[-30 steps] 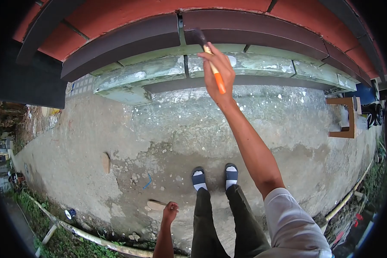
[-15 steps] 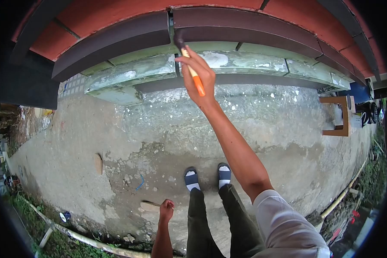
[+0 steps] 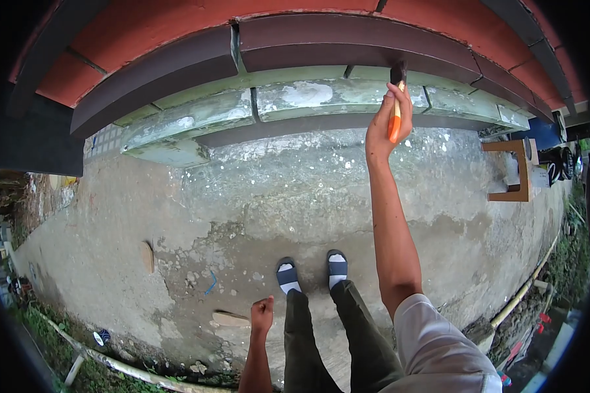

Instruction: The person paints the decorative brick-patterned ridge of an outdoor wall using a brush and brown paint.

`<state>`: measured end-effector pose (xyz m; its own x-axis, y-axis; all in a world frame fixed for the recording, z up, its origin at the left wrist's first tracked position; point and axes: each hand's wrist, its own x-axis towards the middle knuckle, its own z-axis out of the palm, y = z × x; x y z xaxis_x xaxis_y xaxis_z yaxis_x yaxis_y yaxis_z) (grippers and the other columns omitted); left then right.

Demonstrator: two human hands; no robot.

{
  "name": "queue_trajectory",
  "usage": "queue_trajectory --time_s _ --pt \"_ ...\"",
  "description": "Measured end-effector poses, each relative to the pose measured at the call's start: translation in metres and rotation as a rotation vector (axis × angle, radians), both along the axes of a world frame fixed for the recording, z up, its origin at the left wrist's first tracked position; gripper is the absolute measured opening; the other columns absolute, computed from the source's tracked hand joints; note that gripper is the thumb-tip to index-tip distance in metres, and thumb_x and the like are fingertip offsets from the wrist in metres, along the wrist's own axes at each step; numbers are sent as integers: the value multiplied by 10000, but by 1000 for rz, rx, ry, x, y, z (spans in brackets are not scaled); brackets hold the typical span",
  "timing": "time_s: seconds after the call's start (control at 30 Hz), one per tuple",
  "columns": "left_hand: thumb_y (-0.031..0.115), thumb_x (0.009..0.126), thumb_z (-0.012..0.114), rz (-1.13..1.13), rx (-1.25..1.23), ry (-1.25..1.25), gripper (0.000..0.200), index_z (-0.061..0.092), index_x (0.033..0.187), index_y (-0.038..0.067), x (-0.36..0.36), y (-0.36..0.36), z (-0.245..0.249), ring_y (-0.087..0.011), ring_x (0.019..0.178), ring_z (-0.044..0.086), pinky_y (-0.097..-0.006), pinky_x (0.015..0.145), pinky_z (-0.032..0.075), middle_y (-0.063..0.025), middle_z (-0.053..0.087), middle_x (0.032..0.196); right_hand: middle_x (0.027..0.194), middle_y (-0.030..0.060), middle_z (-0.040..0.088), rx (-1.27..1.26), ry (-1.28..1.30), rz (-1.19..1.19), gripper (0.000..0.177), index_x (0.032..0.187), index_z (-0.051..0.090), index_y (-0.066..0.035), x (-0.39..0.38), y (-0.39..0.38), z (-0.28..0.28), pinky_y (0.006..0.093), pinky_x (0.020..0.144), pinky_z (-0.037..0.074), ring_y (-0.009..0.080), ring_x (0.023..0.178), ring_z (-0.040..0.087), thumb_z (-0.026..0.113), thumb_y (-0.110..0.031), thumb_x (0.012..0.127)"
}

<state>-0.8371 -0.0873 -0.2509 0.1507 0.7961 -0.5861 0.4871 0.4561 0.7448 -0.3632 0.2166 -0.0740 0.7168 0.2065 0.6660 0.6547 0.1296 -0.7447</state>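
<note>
My right hand point(image 3: 391, 124) is wrapped round a paintbrush point(image 3: 394, 126) with an orange-tipped, pale wooden handle. The brush's dark bristles touch the lower edge of the dark brown ledge point(image 3: 354, 44), right of its middle. Below that ledge runs a pale green, stained ledge point(image 3: 337, 97) with white patches. My left hand point(image 3: 262, 314) hangs low over the ground, fingers curled in; what it holds, if anything, is hidden.
A brown wooden stool point(image 3: 523, 170) lies at the right, by dark items. Two sandals, one point(image 3: 148, 257) left and one point(image 3: 231, 319) near my left hand, lie on the concrete point(image 3: 295, 223). Bamboo poles point(image 3: 137, 374) edge the ground.
My right hand has moved the brush rightward along the brown ledge, from near the gap between its sections. My left hand remains low, and the view has shifted slightly.
</note>
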Motion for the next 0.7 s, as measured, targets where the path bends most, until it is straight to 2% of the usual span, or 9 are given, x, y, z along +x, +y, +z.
queue_trajectory --time_s 0.07,0.13,0.3,0.43,0.57,0.67,0.7 --pt "55 911 597 -2 -32 -85 421 272 644 77 21 9 21 -48 628 257 -313 509 228 27 249 607 1260 209 645 -60 -62 96 168 1075 725 -51 -7 4 1 339 946 498 279 1134 645 594 -27 972" --pt "-7 852 584 -22 -3 -100 392 260 647 74 36 16 32 -45 623 245 -306 503 221 33 237 608 1297 226 633 -103 -137 178 163 1037 734 -53 -27 14 -3 359 945 504 320 1139 650 613 -4 940" --pt "-87 779 537 -33 61 -186 352 253 649 75 67 28 37 -40 609 231 -295 490 207 42 222 607 1311 224 629 -189 -217 676 173 1032 747 -60 -71 19 -2 367 945 518 322 1181 644 637 8 919" --pt "-89 770 547 -21 61 -196 363 261 636 89 71 31 37 -32 594 238 -289 481 210 49 239 591 1306 209 634 -121 11 536 195 1067 748 -64 -42 19 1 369 956 520 304 1180 645 620 5 938" --pt "-76 740 554 -46 59 -101 325 268 657 55 54 23 35 -58 613 245 -312 490 229 -1 228 610 1329 218 614 -133 -32 191 188 1058 740 -52 4 -4 -9 364 985 499 319 1215 621 591 4 957" --pt "-76 733 550 -63 100 -32 337 259 653 73 36 12 28 -54 583 245 -298 495 243 18 234 589 1340 224 605 -113 -32 50 192 1074 730 -52 15 -8 -6 375 996 493 334 1234 607 584 2 962" --pt "-73 731 549 -69 122 -12 276 319 671 67 28 7 24 -61 566 257 -302 495 254 9 250 578 1341 232 603 -122 -80 26 198 1091 723 -61 8 -5 -8 385 988 497 348 1225 611 583 -5 963"
